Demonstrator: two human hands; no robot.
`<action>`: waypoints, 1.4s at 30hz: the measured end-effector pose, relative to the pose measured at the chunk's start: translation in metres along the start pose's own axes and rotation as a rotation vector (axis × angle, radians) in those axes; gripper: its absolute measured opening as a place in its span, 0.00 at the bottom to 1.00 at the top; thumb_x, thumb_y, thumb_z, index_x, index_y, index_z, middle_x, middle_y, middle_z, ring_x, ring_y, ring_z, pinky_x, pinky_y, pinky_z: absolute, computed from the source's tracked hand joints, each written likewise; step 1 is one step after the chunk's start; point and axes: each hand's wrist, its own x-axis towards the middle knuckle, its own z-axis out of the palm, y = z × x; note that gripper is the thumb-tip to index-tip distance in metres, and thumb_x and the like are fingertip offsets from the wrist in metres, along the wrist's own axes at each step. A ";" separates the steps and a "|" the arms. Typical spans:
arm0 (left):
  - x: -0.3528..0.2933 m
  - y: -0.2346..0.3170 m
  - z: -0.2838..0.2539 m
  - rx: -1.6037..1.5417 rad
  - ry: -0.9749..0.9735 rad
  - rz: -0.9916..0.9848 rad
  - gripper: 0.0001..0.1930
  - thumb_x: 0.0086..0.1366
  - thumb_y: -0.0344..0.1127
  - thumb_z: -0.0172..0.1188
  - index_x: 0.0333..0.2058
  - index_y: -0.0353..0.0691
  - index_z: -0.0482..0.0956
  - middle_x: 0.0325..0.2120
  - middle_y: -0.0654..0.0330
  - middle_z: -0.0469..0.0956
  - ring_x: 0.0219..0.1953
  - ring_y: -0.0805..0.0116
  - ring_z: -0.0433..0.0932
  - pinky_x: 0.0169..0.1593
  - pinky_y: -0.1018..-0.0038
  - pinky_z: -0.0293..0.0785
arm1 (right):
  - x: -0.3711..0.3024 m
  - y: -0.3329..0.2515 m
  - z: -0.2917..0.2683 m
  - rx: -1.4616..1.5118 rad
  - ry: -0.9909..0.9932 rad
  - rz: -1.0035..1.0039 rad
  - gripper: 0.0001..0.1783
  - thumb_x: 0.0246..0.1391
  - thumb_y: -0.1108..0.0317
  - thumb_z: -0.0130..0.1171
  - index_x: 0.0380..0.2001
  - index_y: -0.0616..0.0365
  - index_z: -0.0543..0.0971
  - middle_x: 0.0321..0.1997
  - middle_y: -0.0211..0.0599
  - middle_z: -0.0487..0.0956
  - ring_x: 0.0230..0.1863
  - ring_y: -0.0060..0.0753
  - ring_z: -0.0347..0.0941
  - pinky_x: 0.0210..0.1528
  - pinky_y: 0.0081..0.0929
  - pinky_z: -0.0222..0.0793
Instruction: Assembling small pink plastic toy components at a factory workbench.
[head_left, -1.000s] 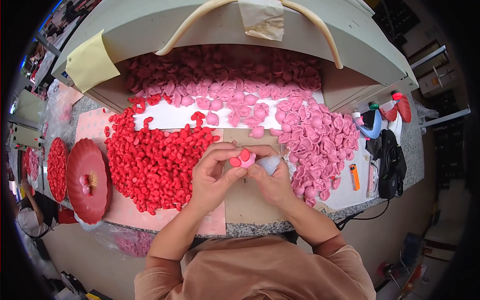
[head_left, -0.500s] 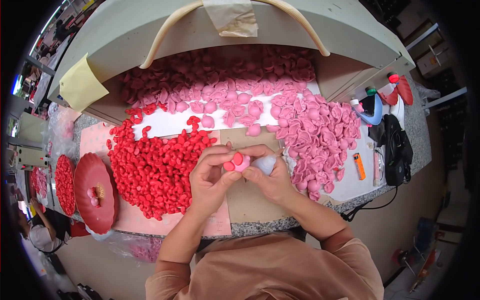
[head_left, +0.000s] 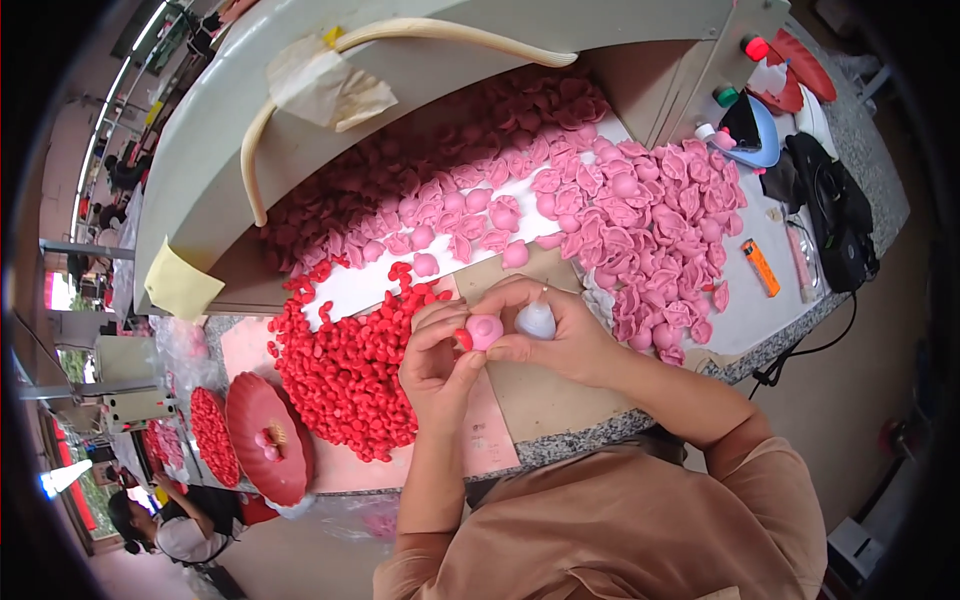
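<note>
My left hand (head_left: 440,362) & right hand (head_left: 560,335) are pressed together over the bench edge, fingertips pinched on a small pink petal piece (head_left: 485,331) w/ a red bit at its side; right also cups a whitish little bottle (head_left: 536,320). Piece looks light, soft, prob. crushable, so grip by the rim, gently. Red pile (head_left: 345,365) left, pink pile (head_left: 640,230) right, on a speckled worktop (head_left: 745,310); busy workshop.

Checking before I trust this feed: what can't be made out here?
Head view only:
- Small red piece: mostly hidden by left hand fingers.
- White squeeze bottle: body covered by right hand.
- Pink petal piece: underside hidden.
- Round red tray: blurred near rim.
</note>
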 end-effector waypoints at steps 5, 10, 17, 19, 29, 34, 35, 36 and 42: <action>-0.004 -0.001 -0.005 0.040 0.031 -0.032 0.17 0.50 0.31 0.66 0.38 0.34 0.74 0.39 0.56 0.71 0.46 0.62 0.67 0.53 0.66 0.63 | 0.003 -0.002 -0.001 -0.179 0.014 -0.142 0.19 0.45 0.73 0.64 0.42 0.59 0.74 0.42 0.31 0.74 0.45 0.25 0.69 0.49 0.24 0.64; -0.005 -0.002 -0.004 0.070 0.039 0.030 0.17 0.50 0.32 0.66 0.37 0.34 0.74 0.39 0.57 0.71 0.45 0.63 0.67 0.51 0.68 0.64 | 0.003 -0.007 -0.001 -0.358 -0.009 -0.239 0.18 0.42 0.73 0.65 0.40 0.59 0.75 0.41 0.34 0.75 0.44 0.30 0.70 0.47 0.26 0.65; -0.006 -0.004 -0.002 0.042 0.022 0.065 0.15 0.50 0.28 0.65 0.37 0.36 0.73 0.40 0.57 0.69 0.46 0.64 0.67 0.50 0.69 0.66 | 0.002 -0.004 -0.002 -0.353 0.005 -0.268 0.19 0.42 0.70 0.66 0.40 0.59 0.76 0.42 0.35 0.74 0.44 0.31 0.70 0.45 0.26 0.66; 0.000 -0.003 -0.003 -0.007 0.037 -0.018 0.14 0.51 0.26 0.64 0.37 0.35 0.73 0.41 0.57 0.68 0.46 0.65 0.67 0.50 0.69 0.65 | 0.005 -0.004 -0.007 -0.368 0.004 -0.264 0.19 0.42 0.69 0.66 0.40 0.58 0.76 0.42 0.35 0.74 0.43 0.31 0.70 0.45 0.26 0.66; -0.006 -0.002 -0.009 -0.032 0.006 -0.189 0.12 0.55 0.20 0.58 0.40 0.35 0.74 0.43 0.57 0.68 0.44 0.69 0.70 0.45 0.74 0.69 | 0.006 -0.003 -0.011 -0.586 0.025 -0.283 0.19 0.42 0.68 0.66 0.40 0.58 0.76 0.42 0.36 0.73 0.43 0.28 0.71 0.43 0.24 0.67; -0.012 -0.002 0.014 -0.520 0.201 -0.255 0.09 0.60 0.26 0.56 0.40 0.37 0.72 0.44 0.57 0.68 0.46 0.68 0.70 0.48 0.72 0.70 | 0.001 0.002 0.005 -0.130 0.077 -0.149 0.15 0.46 0.70 0.63 0.39 0.59 0.75 0.45 0.36 0.72 0.45 0.25 0.69 0.45 0.24 0.66; -0.012 0.000 0.016 -0.522 0.206 -0.246 0.09 0.60 0.26 0.56 0.40 0.37 0.72 0.44 0.57 0.68 0.46 0.68 0.70 0.48 0.72 0.70 | 0.001 0.003 0.009 -0.018 0.097 -0.091 0.14 0.47 0.72 0.62 0.39 0.59 0.75 0.46 0.36 0.71 0.46 0.25 0.69 0.47 0.24 0.66; -0.012 0.002 0.018 -0.524 0.236 -0.258 0.09 0.60 0.28 0.56 0.40 0.37 0.72 0.44 0.57 0.68 0.47 0.67 0.70 0.49 0.70 0.70 | 0.000 0.002 0.012 0.093 0.120 -0.029 0.13 0.48 0.73 0.61 0.40 0.58 0.75 0.47 0.35 0.71 0.47 0.25 0.68 0.49 0.24 0.65; -0.012 -0.006 0.013 -0.580 0.144 -0.192 0.09 0.61 0.30 0.56 0.40 0.41 0.73 0.44 0.59 0.68 0.48 0.66 0.67 0.53 0.68 0.64 | 0.000 0.014 0.009 0.230 0.068 -0.013 0.14 0.50 0.72 0.59 0.42 0.56 0.73 0.51 0.38 0.69 0.50 0.25 0.66 0.49 0.24 0.65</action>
